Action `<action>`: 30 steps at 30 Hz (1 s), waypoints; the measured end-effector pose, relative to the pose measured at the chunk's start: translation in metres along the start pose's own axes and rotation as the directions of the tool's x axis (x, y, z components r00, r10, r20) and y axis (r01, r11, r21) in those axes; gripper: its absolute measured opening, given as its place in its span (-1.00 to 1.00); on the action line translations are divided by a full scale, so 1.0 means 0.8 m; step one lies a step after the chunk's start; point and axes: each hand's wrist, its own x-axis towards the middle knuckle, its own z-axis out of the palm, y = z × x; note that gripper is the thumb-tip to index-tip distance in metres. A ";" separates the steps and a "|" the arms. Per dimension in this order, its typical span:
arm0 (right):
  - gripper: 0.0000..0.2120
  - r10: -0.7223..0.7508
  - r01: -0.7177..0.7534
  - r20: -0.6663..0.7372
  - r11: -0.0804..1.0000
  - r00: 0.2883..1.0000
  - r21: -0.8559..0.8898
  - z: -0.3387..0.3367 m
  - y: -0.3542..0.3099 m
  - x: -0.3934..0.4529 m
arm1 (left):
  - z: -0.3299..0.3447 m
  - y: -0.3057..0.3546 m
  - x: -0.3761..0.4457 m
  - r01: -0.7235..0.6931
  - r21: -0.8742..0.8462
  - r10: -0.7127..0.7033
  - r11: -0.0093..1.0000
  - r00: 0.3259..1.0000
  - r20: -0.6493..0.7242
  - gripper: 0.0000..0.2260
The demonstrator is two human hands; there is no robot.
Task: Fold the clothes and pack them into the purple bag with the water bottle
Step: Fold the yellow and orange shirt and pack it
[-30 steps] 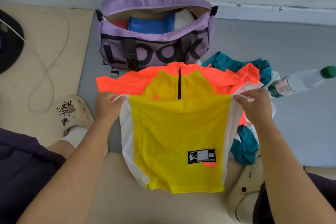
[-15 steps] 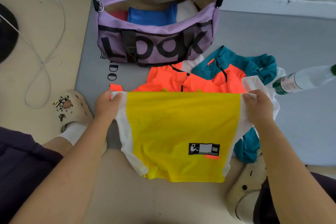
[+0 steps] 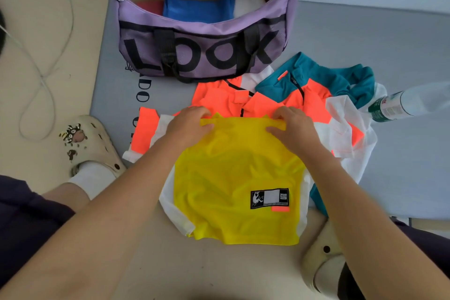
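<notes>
Yellow-panelled jersey with orange sleeves (image 3: 233, 178), previously held up by its sides, now lies lowered on the floor; left hand (image 3: 188, 124) and right hand (image 3: 293, 126) have moved inward, gripping its folded top edge.

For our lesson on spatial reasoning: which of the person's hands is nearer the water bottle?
Right. The right hand lies on the yellow shirt, nearer the water bottle at far right; the left hand is farther left.

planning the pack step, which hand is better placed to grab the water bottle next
Right. The water bottle lies on the mat off to the right, just beyond the right hand; the left hand would have to cross the yellow shirt.
</notes>
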 end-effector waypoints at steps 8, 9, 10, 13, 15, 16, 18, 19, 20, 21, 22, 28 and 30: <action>-0.65 0.031 -0.020 0.038 0.965 0.999 -0.260 -0.004 0.015 0.007 | -0.007 -0.013 0.017 0.064 0.202 -0.099 0.977 0.981 0.167 -0.75; -0.67 0.004 0.006 0.040 0.964 0.999 -0.266 -0.007 0.016 0.005 | -0.010 -0.012 0.016 0.029 0.162 -0.056 0.986 0.985 0.163 -0.79; -0.70 -0.014 0.025 0.044 0.966 0.999 -0.257 -0.011 0.017 0.004 | -0.013 -0.011 0.016 0.008 0.098 -0.023 0.995 0.988 0.155 -0.81; -0.74 -0.048 0.060 0.099 0.991 0.994 -0.121 -0.019 0.018 -0.001 | -0.022 -0.003 0.011 0.065 -0.123 -0.041 0.990 0.982 0.185 -0.74; -0.72 -0.068 0.070 0.157 0.998 0.985 -0.009 -0.023 0.018 -0.005 | -0.031 -0.002 0.009 0.066 -0.060 -0.050 0.996 0.972 0.231 -0.70; -0.70 -0.061 0.059 0.180 0.998 0.982 0.019 -0.026 0.019 -0.006 | -0.037 -0.003 0.008 0.066 0.004 -0.064 0.998 0.962 0.266 -0.72; -0.67 -0.013 0.010 0.217 1.000 0.976 0.016 -0.033 0.022 -0.008 | -0.051 -0.004 0.004 0.074 0.141 -0.121 0.987 0.925 0.361 -0.77; -0.69 0.018 -0.020 0.235 1.000 0.972 0.005 -0.037 0.024 -0.008 | -0.058 -0.004 0.002 0.075 0.190 -0.147 0.979 0.903 0.403 -0.78; -0.73 0.050 -0.050 0.256 0.999 0.965 -0.008 -0.041 0.026 -0.009 | -0.064 -0.004 0.000 0.076 0.216 -0.164 0.973 0.890 0.425 -0.79; -0.76 0.080 -0.075 0.278 0.997 0.957 -0.028 -0.045 0.026 -0.009 | -0.068 -0.003 -0.003 0.085 0.221 -0.175 0.972 0.886 0.429 -0.74; -0.76 0.104 -0.093 0.293 0.994 0.950 -0.054 -0.048 0.025 -0.010 | -0.072 0.000 -0.006 0.110 0.194 -0.185 0.975 0.885 0.428 -0.69; -0.73 0.111 -0.124 0.279 0.992 0.954 0.030 -0.086 0.017 -0.031 | -0.091 0.020 -0.045 0.291 -0.150 -0.172 0.945 0.832 0.527 -0.84; -0.68 0.141 -0.166 0.420 0.986 0.897 0.023 -0.104 0.012 -0.047 | -0.103 0.024 -0.061 0.313 -0.096 -0.201 0.945 0.785 0.586 -0.82</action>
